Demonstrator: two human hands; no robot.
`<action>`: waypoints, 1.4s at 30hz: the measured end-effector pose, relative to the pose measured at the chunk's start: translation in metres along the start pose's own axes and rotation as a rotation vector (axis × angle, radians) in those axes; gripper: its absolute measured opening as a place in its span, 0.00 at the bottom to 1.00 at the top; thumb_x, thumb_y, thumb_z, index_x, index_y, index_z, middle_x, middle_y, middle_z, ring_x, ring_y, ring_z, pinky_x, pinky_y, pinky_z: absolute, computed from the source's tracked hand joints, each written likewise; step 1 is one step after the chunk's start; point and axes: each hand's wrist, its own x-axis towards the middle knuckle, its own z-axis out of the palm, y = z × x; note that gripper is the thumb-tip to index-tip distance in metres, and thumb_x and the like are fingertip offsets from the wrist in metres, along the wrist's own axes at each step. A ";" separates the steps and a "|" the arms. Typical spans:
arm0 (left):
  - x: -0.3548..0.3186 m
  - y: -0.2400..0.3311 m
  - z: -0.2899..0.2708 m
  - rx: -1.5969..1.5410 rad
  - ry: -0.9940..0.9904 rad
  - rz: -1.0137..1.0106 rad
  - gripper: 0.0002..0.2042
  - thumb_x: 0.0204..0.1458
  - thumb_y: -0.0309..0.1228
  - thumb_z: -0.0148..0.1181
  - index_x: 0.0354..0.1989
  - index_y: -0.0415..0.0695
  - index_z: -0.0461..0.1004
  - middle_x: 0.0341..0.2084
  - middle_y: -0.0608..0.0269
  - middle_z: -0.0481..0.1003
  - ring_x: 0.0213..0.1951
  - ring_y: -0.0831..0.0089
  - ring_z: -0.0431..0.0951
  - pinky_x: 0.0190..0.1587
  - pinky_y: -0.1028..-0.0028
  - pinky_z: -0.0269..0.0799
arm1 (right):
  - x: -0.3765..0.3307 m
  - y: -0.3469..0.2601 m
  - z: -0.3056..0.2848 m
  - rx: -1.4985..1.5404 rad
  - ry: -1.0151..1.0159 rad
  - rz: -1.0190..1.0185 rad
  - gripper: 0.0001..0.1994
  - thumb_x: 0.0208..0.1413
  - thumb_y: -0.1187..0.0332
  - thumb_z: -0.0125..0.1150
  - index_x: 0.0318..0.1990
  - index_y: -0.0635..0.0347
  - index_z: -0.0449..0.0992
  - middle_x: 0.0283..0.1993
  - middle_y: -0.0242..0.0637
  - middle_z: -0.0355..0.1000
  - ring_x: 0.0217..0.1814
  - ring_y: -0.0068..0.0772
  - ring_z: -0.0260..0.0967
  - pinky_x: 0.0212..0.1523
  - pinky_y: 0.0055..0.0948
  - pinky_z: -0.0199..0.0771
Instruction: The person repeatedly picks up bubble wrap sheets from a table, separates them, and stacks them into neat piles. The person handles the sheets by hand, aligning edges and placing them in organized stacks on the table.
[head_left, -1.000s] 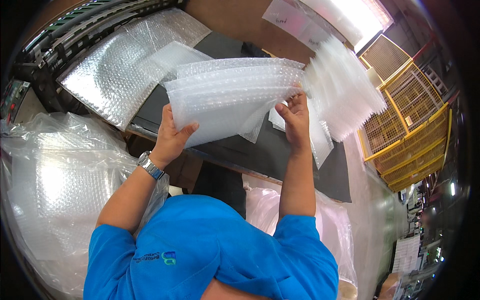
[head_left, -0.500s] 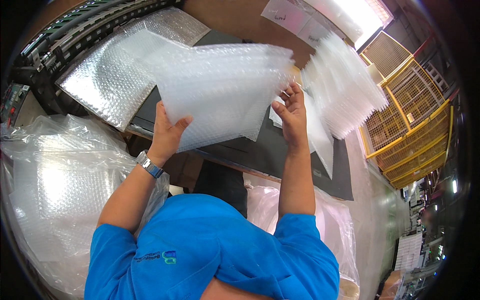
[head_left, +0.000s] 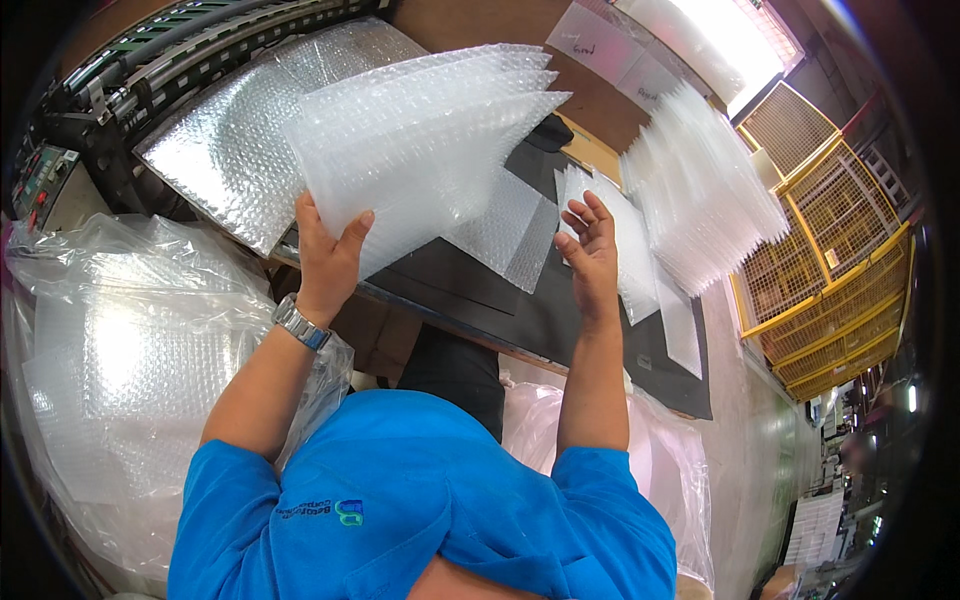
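Note:
My left hand (head_left: 332, 245) grips the lower left edge of several layered bubble wrap sheets (head_left: 410, 150), its thumb on the near face and its fingers behind. The sheets stand raised over the table, their far right corners fanned apart. My right hand (head_left: 592, 240), open with fingers spread and slightly curled, holds nothing. It is to the right of the raised sheets. Between the hands, a flat bubble wrap piece (head_left: 510, 225) lies on the dark tabletop (head_left: 440, 290), partly hidden by the sheets. Just beyond my right hand lie some white translucent sheets (head_left: 625, 240).
A tall stack of bubble wrap (head_left: 700, 190) stands at the right. Silvery bubble wrap (head_left: 225, 150) lies at the left beside a roller machine (head_left: 140, 85). A plastic-covered bundle (head_left: 130, 350) is at my lower left. Yellow mesh fencing (head_left: 830, 240) stands beyond the table.
The raised sheets have swung away from my right hand, and their right corners are fanned out. My right hand has come away from their edge. A flat piece now shows on the table.

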 end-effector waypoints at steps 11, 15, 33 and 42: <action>-0.002 0.010 0.005 0.034 0.080 -0.033 0.25 0.49 0.28 0.55 0.50 0.30 0.51 0.42 0.48 0.64 0.44 0.67 0.65 0.48 0.70 0.61 | -0.014 0.019 -0.010 -0.158 0.076 -0.031 0.29 0.43 0.67 0.62 0.54 0.58 0.59 0.50 0.38 0.59 0.53 0.33 0.55 0.53 0.30 0.56; 0.009 -0.001 -0.003 -0.672 0.137 -0.527 0.22 0.51 0.29 0.52 0.51 0.33 0.54 0.46 0.50 0.62 0.48 0.61 0.64 0.51 0.67 0.62 | -0.021 0.032 -0.037 -0.644 0.245 -0.207 0.22 0.42 0.65 0.59 0.47 0.62 0.67 0.49 0.48 0.61 0.54 0.46 0.56 0.55 0.35 0.54; 0.010 -0.012 0.006 -1.130 -0.384 -1.076 0.20 0.55 0.38 0.43 0.51 0.36 0.60 0.44 0.51 0.69 0.43 0.61 0.71 0.48 0.64 0.67 | -0.131 0.054 -0.276 -1.642 0.565 1.050 0.27 0.50 0.44 0.43 0.54 0.47 0.62 0.57 0.40 0.56 0.60 0.44 0.51 0.53 0.55 0.51; 0.004 0.005 0.037 -1.124 -0.310 -1.177 0.17 0.56 0.35 0.38 0.47 0.35 0.63 0.41 0.51 0.71 0.42 0.63 0.72 0.46 0.67 0.69 | -0.107 0.039 -0.200 -1.492 0.215 0.819 0.24 0.49 0.47 0.47 0.40 0.58 0.73 0.45 0.45 0.67 0.48 0.47 0.64 0.47 0.46 0.60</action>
